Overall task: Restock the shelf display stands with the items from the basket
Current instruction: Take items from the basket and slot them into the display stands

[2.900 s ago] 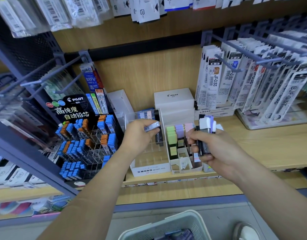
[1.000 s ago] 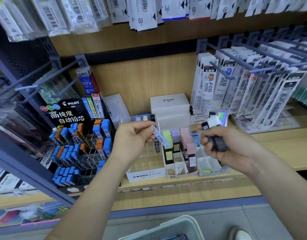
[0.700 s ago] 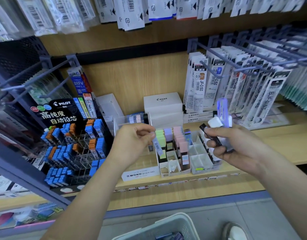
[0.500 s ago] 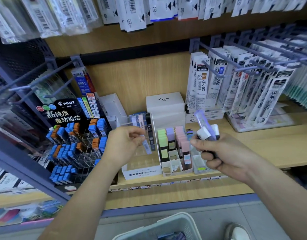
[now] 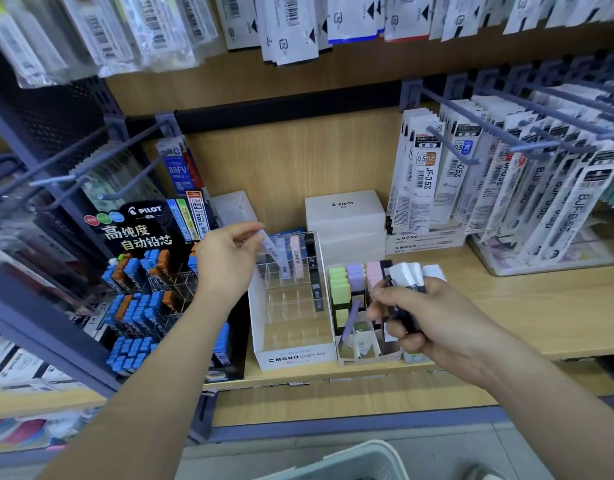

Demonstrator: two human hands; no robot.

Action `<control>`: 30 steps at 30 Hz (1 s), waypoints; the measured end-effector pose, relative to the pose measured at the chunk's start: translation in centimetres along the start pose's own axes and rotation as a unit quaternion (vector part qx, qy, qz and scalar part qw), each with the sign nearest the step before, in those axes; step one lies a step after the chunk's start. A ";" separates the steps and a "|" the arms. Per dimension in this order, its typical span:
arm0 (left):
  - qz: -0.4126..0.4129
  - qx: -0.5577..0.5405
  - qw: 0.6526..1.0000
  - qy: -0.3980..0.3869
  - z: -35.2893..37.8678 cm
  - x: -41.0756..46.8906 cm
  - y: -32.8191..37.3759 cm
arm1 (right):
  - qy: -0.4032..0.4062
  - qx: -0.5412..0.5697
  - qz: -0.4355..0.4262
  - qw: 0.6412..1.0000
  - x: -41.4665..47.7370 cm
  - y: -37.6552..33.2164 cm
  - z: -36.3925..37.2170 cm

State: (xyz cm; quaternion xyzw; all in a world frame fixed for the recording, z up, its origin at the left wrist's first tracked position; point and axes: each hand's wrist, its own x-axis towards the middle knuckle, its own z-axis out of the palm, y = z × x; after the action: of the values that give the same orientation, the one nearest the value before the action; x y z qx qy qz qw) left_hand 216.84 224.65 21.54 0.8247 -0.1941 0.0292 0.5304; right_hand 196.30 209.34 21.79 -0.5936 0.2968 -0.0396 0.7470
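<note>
MONO stand's (image 5: 291, 356) front slots open; peg hooks (image 5: 451, 147) jut overhead

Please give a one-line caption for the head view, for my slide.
Left hand pinches a slim case at the back of the MONO display stand; right hand grips a bundle of cases.

Left hand (image 5: 229, 261) pinched, right hand (image 5: 433, 317) clenched

A stationery shop. Barcoded refill packs (image 5: 433, 174) hang on hooks (image 5: 451, 143) over a wooden shelf (image 5: 541, 306). Branded lead displays (image 5: 149, 271) stand on it.
</note>
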 end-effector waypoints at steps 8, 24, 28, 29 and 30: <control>0.038 0.026 0.999 0.001 0.8 0.9 -0.5 | 0.021 -0.005 0.000 1.000 0.5 0.1 1.0; 0.183 0.178 0.966 -0.029 2.3 1.5 -3.4 | 0.034 0.039 0.003 0.999 0.9 -0.3 0.2; 0.199 0.191 0.960 -0.040 2.2 1.5 -3.5 | 0.052 0.041 -0.007 0.998 0.8 -0.4 -0.2; 0.199 0.195 0.959 -0.042 2.0 1.4 -3.4 | 0.058 0.044 -0.009 0.997 0.7 -0.4 -0.3; 0.198 0.199 0.959 -0.039 1.9 1.3 -3.1 | 0.064 0.051 -0.009 0.997 0.6 -0.4 -0.4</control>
State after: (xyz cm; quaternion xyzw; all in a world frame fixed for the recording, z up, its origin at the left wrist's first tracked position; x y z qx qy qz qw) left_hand 218.82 223.72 18.37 0.8593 -0.3642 0.1396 0.3310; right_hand 196.67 208.61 21.91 -0.5539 0.3358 -0.0994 0.7554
